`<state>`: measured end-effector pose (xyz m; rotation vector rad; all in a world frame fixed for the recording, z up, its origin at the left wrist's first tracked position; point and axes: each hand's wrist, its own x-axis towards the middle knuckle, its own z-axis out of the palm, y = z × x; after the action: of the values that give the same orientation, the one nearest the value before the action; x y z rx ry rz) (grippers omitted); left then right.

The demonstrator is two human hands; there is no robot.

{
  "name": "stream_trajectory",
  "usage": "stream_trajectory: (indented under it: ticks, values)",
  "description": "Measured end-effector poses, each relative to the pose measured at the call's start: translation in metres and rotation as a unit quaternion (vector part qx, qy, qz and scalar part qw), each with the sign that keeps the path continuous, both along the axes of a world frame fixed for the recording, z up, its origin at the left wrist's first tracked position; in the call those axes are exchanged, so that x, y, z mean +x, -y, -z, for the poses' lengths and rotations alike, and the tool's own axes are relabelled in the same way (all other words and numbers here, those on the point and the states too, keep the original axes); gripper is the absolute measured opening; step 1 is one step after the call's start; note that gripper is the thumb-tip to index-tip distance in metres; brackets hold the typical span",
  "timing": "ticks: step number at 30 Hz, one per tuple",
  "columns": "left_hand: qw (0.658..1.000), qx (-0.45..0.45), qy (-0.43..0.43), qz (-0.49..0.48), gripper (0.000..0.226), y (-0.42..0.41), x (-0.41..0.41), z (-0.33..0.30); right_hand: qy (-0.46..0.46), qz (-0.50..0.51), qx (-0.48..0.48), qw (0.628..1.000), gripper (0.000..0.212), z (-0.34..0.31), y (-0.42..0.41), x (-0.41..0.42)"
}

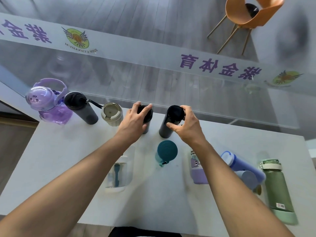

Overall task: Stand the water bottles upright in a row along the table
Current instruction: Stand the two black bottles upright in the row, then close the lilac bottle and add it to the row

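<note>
Along the far edge of the white table (pixel 56 151) stand a purple cartoon bottle (pixel 49 106), a dark grey flask (pixel 82 108) and a beige cup (pixel 112 114), all upright. My left hand (pixel 135 120) grips the top of a black bottle (pixel 147 115) standing upright beside them. My right hand (pixel 186 124) grips the top of a second black bottle (pixel 166 124), also upright. Nearer me stands a teal-lidded bottle (pixel 166 152). A clear bottle (pixel 119 171), a white-and-lilac bottle (pixel 196 166), a blue bottle (pixel 242 166) and a green bottle (pixel 278 189) lie flat.
A glass panel (pixel 153 79) with purple lettering rises right behind the table's far edge. Beyond it, an orange chair (pixel 246 16) stands on the grey floor. A light blue object (pixel 248 178) lies against the blue bottle. The table's left edge drops to a wooden floor.
</note>
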<state>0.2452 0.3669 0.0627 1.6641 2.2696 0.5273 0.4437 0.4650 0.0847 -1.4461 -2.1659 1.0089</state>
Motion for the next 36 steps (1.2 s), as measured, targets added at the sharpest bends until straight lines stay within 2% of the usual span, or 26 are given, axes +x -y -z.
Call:
stream_trajectory:
  ticks: [2,4,7,12,16,20,27,33,36]
  values:
    - [1.0,-0.008,-0.002,-0.001,0.077,0.003,0.002,-0.002,0.008,0.006,-0.022,1.0,0.089,-0.002,-0.002,0.006]
    - [1.0,0.005,-0.026,-0.008,0.076,0.008,0.005,-0.006,0.013,0.015,-0.027,0.999,0.092,-0.003,-0.004,0.016]
    - [0.997,0.05,-0.052,-0.019,0.068,0.019,0.019,-0.016,0.025,0.018,-0.008,0.999,0.082,-0.004,-0.008,0.033]
    - [0.995,0.093,-0.029,-0.008,0.052,0.037,0.071,-0.032,0.052,0.011,0.003,0.999,0.062,-0.006,-0.022,0.067]
    - [0.996,0.087,-0.029,0.007,0.046,0.045,0.116,-0.031,0.057,-0.007,0.002,0.998,0.054,-0.002,-0.038,0.092]
    - [0.997,0.061,-0.042,-0.02,0.041,0.046,0.154,-0.022,0.081,-0.031,-0.03,0.996,0.051,0.011,-0.058,0.115]
    - [0.993,0.006,-0.099,-0.058,0.038,0.055,0.182,0.002,0.19,-0.07,-0.146,0.968,0.058,0.039,-0.081,0.13]
    - [0.991,-0.007,-0.103,-0.084,0.055,0.054,0.187,0.009,0.262,-0.114,-0.208,0.935,0.091,0.057,-0.084,0.125]
    - [0.991,-0.009,-0.101,-0.091,0.054,0.053,0.189,0.01,0.309,-0.119,-0.205,0.921,0.082,0.065,-0.078,0.114]
